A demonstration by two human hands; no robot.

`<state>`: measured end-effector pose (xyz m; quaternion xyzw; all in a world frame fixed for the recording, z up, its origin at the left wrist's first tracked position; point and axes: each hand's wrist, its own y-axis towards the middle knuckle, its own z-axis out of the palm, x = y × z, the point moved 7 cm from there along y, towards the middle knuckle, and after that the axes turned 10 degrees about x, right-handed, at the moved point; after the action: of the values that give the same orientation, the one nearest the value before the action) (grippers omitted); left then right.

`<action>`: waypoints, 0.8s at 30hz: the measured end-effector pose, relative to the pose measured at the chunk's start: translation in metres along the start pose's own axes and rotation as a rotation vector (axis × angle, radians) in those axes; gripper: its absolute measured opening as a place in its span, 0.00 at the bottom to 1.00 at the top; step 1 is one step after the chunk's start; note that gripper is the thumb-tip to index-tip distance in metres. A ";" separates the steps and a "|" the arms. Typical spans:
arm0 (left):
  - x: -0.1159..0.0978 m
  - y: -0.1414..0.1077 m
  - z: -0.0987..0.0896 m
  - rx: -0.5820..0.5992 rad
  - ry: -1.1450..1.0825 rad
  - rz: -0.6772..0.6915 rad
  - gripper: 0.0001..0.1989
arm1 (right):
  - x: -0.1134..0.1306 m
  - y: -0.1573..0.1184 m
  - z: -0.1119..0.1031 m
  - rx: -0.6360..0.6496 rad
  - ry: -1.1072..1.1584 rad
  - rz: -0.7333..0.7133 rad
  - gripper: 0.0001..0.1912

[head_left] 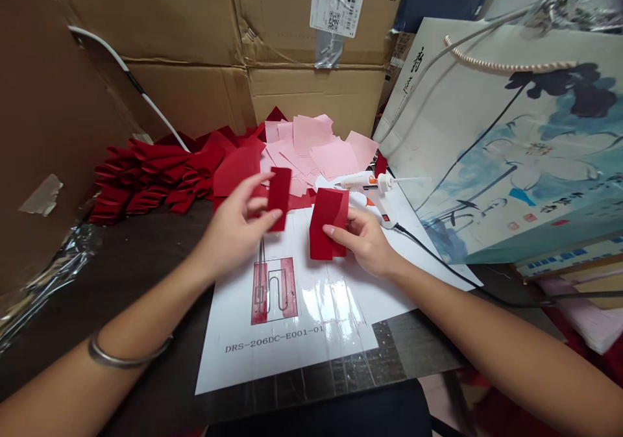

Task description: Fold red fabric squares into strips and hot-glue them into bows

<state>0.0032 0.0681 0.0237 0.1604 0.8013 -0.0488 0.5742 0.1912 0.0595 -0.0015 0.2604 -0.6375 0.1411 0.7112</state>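
Note:
My left hand [243,219] pinches a small dark red fabric strip [279,200] by its edge, held upright above the white sheet. Closed on a wider piece of folded red fabric [324,226], my right hand [363,239] has its thumb pressed on the front. The two pieces are apart. Beneath them lies a white printed sheet [292,365] with a red-and-grey diagram and the text DRS-206DC-E001-01. Just behind my right hand is a white hot glue gun [377,190], its cable trailing to the right.
Pink squares [311,138] are heaped at the back, with a pile of folded red fabric pieces [160,177] to the left. Cardboard boxes [185,21] wall the back and left. A large painted paper bag [516,145] stands at the right. A white cable [131,86] hangs down.

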 end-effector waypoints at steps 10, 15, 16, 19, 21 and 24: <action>-0.013 0.059 -0.181 -0.436 0.789 -0.224 0.21 | -0.003 0.000 0.004 0.016 0.039 0.071 0.05; 0.007 0.064 -0.193 -0.477 0.442 -0.231 0.22 | -0.005 0.000 0.005 0.013 0.040 0.087 0.07; 0.009 0.064 -0.191 -0.476 0.397 -0.226 0.21 | -0.005 0.000 0.005 0.018 0.045 0.084 0.07; 0.010 0.064 -0.181 -0.452 0.310 -0.229 0.18 | -0.005 -0.001 0.007 0.039 0.049 0.076 0.07; 0.008 0.063 -0.176 -0.457 0.290 -0.230 0.16 | -0.005 -0.001 0.007 0.040 0.042 0.082 0.08; 0.003 0.062 -0.178 -0.514 0.342 -0.210 0.16 | -0.004 -0.001 0.007 0.037 0.033 0.085 0.10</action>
<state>-0.1390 0.1735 0.0874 -0.0676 0.8845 0.1236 0.4447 0.1851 0.0549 -0.0057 0.2439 -0.6336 0.1873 0.7099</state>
